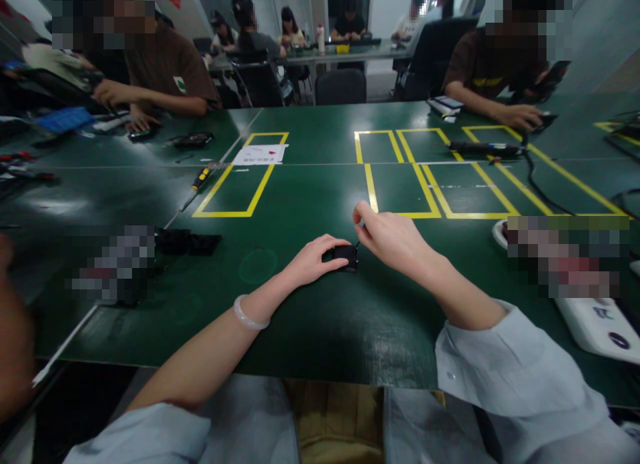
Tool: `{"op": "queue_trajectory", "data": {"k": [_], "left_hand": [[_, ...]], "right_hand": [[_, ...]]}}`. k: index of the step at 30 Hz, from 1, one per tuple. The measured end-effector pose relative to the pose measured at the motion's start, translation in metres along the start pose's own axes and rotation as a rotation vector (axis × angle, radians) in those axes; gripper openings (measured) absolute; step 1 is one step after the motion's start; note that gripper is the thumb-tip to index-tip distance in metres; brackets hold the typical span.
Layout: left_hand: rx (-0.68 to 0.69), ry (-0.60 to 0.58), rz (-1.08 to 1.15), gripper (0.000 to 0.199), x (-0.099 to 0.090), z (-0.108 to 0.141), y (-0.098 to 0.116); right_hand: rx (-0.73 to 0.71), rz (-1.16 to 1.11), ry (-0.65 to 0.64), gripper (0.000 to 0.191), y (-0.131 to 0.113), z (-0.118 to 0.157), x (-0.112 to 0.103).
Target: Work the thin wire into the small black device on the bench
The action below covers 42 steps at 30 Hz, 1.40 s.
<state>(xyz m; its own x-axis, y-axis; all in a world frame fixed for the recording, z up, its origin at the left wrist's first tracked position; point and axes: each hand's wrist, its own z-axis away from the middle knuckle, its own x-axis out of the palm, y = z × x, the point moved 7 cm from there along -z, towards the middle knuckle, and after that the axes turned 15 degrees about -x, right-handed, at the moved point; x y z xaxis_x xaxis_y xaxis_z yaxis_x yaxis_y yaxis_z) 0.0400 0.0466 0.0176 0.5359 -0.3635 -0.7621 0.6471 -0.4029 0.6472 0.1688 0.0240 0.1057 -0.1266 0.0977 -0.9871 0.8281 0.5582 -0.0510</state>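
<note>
In the head view, my left hand grips a small black block between thumb and fingers, low against the green worktop directly before me. My right hand is at the block's right edge, fingers curled in toward the thumb; I cannot tell what they pinch. Farther off to the left lie a yellow-and-black screwdriver and a white sheet, the latter across a yellow tape outline.

Green tabletop, light glinting at nine. Black chairs at eleven, twelve. Farther tabletop at twelve. Pale wall at two.
</note>
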Motion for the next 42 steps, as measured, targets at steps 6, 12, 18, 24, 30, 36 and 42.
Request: {"op": "queue_trajectory", "data": {"k": [6, 12, 18, 24, 30, 36, 42], "left_hand": [[0.009, 0.007, 0.006, 0.040, 0.0000, -0.0003, -0.0006], [0.016, 0.008, 0.003, 0.040, 0.0014, -0.0006, -0.0019], [0.023, 0.003, 0.006, 0.040, 0.0013, -0.0007, -0.0021], [0.022, 0.012, 0.007, 0.039, 0.0019, -0.0004, -0.0030], [0.012, -0.003, 0.013, 0.039, 0.0018, 0.0001, -0.0017], [0.017, 0.002, 0.014, 0.038, 0.0009, -0.0003, -0.0018], [0.012, 0.003, 0.006, 0.039, 0.0020, -0.0006, -0.0025]], "right_hand": [[-0.012, -0.016, 0.049, 0.023, -0.0008, 0.0006, -0.0005], [0.019, 0.042, -0.039, 0.029, -0.0007, -0.0004, 0.0006], [0.017, 0.030, -0.014, 0.025, -0.0005, -0.0007, -0.0005], [-0.004, 0.021, -0.001, 0.026, -0.0021, 0.0004, -0.0017], [0.017, 0.056, -0.054, 0.029, 0.0001, -0.0011, 0.0011], [0.009, 0.030, -0.008, 0.024, -0.0017, 0.0007, -0.0020], [0.006, 0.040, -0.024, 0.027, -0.0005, 0.0004, -0.0007]]}}
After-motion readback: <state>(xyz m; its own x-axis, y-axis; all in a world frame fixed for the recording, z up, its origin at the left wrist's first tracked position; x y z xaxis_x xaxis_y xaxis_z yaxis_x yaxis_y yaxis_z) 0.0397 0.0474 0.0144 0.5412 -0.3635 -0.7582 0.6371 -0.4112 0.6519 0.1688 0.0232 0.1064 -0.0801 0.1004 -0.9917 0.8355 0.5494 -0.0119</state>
